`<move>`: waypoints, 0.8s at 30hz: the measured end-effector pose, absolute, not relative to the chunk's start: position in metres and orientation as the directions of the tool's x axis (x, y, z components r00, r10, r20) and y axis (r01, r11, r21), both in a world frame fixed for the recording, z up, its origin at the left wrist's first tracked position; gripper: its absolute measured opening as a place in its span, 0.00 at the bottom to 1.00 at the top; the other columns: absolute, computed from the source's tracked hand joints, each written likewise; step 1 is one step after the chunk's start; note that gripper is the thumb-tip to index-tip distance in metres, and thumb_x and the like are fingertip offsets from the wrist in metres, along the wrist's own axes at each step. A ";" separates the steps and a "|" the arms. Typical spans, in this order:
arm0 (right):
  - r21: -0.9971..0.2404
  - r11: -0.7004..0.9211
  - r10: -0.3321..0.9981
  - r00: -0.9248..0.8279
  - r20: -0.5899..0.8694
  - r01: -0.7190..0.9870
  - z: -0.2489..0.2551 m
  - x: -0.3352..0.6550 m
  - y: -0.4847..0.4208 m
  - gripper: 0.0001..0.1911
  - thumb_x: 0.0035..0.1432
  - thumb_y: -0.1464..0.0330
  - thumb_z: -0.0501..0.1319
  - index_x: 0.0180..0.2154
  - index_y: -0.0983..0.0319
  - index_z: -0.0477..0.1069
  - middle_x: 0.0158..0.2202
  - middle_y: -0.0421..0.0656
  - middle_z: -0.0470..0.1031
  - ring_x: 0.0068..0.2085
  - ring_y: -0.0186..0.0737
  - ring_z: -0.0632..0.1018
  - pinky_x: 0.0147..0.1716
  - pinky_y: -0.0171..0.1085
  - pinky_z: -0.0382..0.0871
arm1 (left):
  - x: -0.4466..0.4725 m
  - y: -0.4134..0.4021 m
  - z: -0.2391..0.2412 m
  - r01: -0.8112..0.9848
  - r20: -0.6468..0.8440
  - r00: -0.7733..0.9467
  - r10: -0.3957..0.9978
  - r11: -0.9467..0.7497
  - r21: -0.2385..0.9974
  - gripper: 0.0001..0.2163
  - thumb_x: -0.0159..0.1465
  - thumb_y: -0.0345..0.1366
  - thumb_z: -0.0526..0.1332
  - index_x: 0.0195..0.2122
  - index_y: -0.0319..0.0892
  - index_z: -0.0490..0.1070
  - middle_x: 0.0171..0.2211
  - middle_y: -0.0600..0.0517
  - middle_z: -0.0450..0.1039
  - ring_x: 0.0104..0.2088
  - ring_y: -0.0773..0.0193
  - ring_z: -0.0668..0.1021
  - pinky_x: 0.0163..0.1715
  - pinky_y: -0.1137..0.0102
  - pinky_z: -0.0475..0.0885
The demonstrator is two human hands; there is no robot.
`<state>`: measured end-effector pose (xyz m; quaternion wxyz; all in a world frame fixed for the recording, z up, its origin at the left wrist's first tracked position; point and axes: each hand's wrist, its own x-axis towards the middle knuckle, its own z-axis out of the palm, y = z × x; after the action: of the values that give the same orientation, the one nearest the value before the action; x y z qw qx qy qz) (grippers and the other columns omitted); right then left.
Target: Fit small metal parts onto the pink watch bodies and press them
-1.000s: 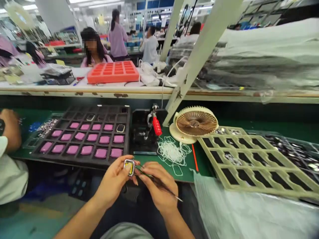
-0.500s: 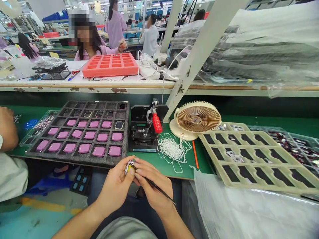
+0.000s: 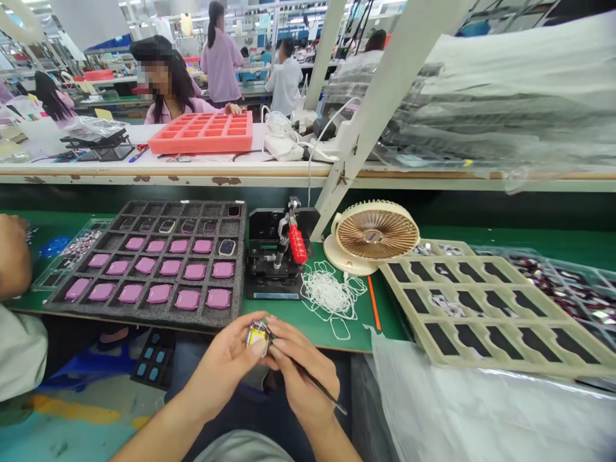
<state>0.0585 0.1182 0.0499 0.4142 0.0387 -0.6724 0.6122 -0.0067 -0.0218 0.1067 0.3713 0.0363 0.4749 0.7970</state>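
My left hand is closed round a small watch case with a yellow part inside, its thumb over the near edge. Black tweezers lie in my right hand, the back end pointing down to the right. Their tips meet the right side of the case, where fingers hide the exact contact. Both hands are just in front of the bench edge. Beyond them a dark foam tray holds several pink-purple watch-shaped pieces and a few dark frames.
A clamp fixture with a red handle stands behind my hands. To its right are white loops, a fan and an orange stick. A cream tray lies farther right. A co-worker's hand rests at the left.
The watch case has turned, so more of its yellow inside shows. Both hands sit slightly lower in view. The person opposite has lowered a hand to the red tray.
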 end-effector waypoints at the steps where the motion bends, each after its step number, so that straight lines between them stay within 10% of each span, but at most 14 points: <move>1: -0.807 0.227 0.488 -0.654 0.579 -0.545 0.050 0.062 0.118 0.18 0.63 0.79 0.68 0.46 0.51 0.84 0.47 0.44 0.86 0.52 0.55 0.85 0.54 0.56 0.82 | -0.005 -0.021 0.105 -0.590 -0.304 -0.708 0.638 -0.297 0.751 0.21 0.63 0.42 0.75 0.56 0.41 0.80 0.51 0.39 0.81 0.40 0.57 0.83 0.44 0.61 0.79; 6: -0.912 0.177 0.696 -0.608 0.381 -0.370 0.049 0.079 0.136 0.03 0.62 0.65 0.73 0.39 0.54 0.85 0.44 0.47 0.86 0.45 0.55 0.87 0.48 0.51 0.85 | 0.002 -0.007 0.084 -0.651 -0.290 -0.710 0.642 -0.440 0.619 0.20 0.60 0.40 0.77 0.51 0.40 0.81 0.45 0.38 0.82 0.38 0.51 0.85 0.36 0.62 0.78; 11: -0.941 0.329 0.925 -0.226 0.304 0.080 0.064 0.051 0.199 0.25 0.64 0.48 0.68 0.49 0.61 0.84 0.48 0.52 0.85 0.50 0.56 0.85 0.55 0.50 0.78 | 0.007 0.000 0.070 -0.738 -0.326 -0.616 0.717 -0.380 0.558 0.18 0.60 0.40 0.77 0.48 0.40 0.81 0.44 0.38 0.83 0.35 0.51 0.86 0.33 0.64 0.79; 14: -0.841 0.478 0.852 -0.366 0.374 0.255 0.061 0.035 0.230 0.35 0.61 0.39 0.60 0.36 0.65 0.84 0.38 0.56 0.85 0.42 0.58 0.85 0.50 0.52 0.78 | 0.015 -0.005 0.067 -0.765 -0.379 -0.583 0.719 -0.327 0.555 0.17 0.61 0.40 0.76 0.48 0.37 0.81 0.47 0.36 0.83 0.37 0.51 0.86 0.32 0.65 0.79; 24: -0.745 0.469 0.861 -0.432 0.267 0.474 0.032 0.058 0.236 0.22 0.71 0.54 0.56 0.41 0.61 0.83 0.37 0.49 0.85 0.38 0.48 0.84 0.42 0.40 0.76 | 0.024 -0.007 0.031 -0.831 -0.533 -0.455 0.713 -0.126 0.542 0.23 0.53 0.37 0.81 0.47 0.37 0.80 0.51 0.32 0.82 0.42 0.46 0.87 0.39 0.61 0.82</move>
<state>0.0584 0.2363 0.0319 0.3264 -0.4214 -0.7925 0.2964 0.0242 -0.0069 0.0310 0.5170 -0.0715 0.4122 0.7468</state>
